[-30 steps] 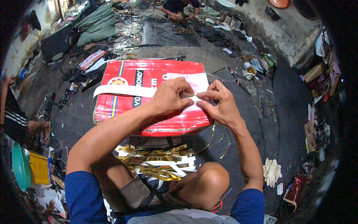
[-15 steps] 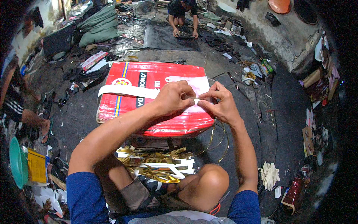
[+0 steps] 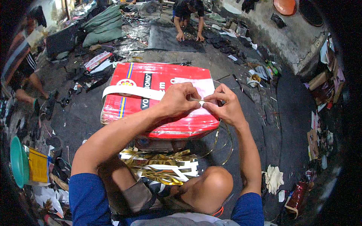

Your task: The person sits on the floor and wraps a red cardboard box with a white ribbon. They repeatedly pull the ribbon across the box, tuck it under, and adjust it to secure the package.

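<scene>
A red wrapped box [image 3: 169,130] stands in front of my knees, and both my hands meet over its right part. My left hand [image 3: 175,98] pinches a white strip [image 3: 132,90] whose free length loops back over the box to the left. Thumb and fingertips of my right hand [image 3: 227,106] are closed on the same strip's end, close to the left fingertips. Below my right hand, a thin gold strip [image 3: 230,150] hangs in loops beside the box; its upper end is hidden. A pale pink sheet [image 3: 203,84] lies on the box under my hands.
A pile of gold and white strips [image 3: 162,165] lies between the box and my legs. To the left are a green basin [image 3: 19,162] and a person [image 3: 28,71]. Another person [image 3: 188,19] leans over a dark sheet [image 3: 162,37] ahead. Scraps litter the floor; a cream cloth [image 3: 273,179] lies right.
My hands keep their pinch on the white strip with little movement. The person at the left has bent into view, and the person ahead leans lower. The whole view has shifted slightly.
</scene>
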Demonstrator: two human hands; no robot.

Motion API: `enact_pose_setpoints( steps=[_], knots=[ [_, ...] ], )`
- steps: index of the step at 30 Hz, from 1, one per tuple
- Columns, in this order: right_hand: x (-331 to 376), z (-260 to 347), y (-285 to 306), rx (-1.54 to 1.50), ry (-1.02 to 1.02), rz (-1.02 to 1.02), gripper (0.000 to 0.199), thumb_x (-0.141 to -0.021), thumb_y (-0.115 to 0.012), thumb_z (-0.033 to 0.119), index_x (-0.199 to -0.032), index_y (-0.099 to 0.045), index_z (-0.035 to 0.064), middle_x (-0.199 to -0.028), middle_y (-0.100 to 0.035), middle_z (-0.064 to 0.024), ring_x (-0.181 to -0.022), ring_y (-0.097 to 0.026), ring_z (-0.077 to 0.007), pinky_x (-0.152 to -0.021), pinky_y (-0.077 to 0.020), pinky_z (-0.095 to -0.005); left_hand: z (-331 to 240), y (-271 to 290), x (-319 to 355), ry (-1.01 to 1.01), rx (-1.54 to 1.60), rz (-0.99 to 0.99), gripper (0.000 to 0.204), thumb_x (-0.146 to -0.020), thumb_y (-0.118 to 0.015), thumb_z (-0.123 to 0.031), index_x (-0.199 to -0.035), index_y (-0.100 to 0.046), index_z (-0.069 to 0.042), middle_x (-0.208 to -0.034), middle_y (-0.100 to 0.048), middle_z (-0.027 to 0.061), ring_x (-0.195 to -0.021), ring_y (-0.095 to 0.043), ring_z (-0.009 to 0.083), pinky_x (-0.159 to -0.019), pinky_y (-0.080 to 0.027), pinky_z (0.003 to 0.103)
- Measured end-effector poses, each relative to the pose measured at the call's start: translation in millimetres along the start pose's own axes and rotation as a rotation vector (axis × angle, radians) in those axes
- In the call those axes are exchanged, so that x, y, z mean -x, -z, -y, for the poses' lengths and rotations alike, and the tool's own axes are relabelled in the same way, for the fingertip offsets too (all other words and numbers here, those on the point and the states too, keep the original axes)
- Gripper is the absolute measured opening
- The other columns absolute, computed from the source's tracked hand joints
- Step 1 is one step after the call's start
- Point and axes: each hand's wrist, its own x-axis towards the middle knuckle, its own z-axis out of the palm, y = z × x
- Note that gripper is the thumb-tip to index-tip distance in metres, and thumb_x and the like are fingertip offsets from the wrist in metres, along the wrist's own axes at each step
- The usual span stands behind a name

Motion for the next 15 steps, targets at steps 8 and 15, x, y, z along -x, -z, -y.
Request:
enact_pose_setpoints(
  steps=[8, 15],
  knots=[
    [2, 1, -11, -0.049, -0.145, -0.084, 0.021, -0.076, -0.088, 0.017, -0.094, -0.083, 0.0066, -0.083, -0.057, -0.0057, -0.078, -0.058, -0.0181, -0.067, -0.0473, -0.0327, 8, -3, -2, -0.050, -0.041, -0.039, 0.015, -0.080, -0.083, -0.016, -0.085, -0.075, -0.004, -0.084, -0.070, 0.0115, -0.080, -0.068, 0.0244, -0.073, -0.053, 0.038],
    [3, -19, -34, -0.525, -0.308, -0.185, 0.017, -0.076, -0.086, 0.010, -0.083, -0.071, 0.0048, -0.078, -0.054, 0.0032, -0.070, -0.052, -0.0091, -0.061, -0.0437, -0.0273, 2, -4, -2, -0.039, -0.082, -0.034, 0.017, -0.079, -0.080, -0.022, -0.083, -0.075, -0.005, -0.087, -0.071, 0.0129, -0.085, -0.070, 0.0289, -0.076, -0.054, 0.040]
  ],
)
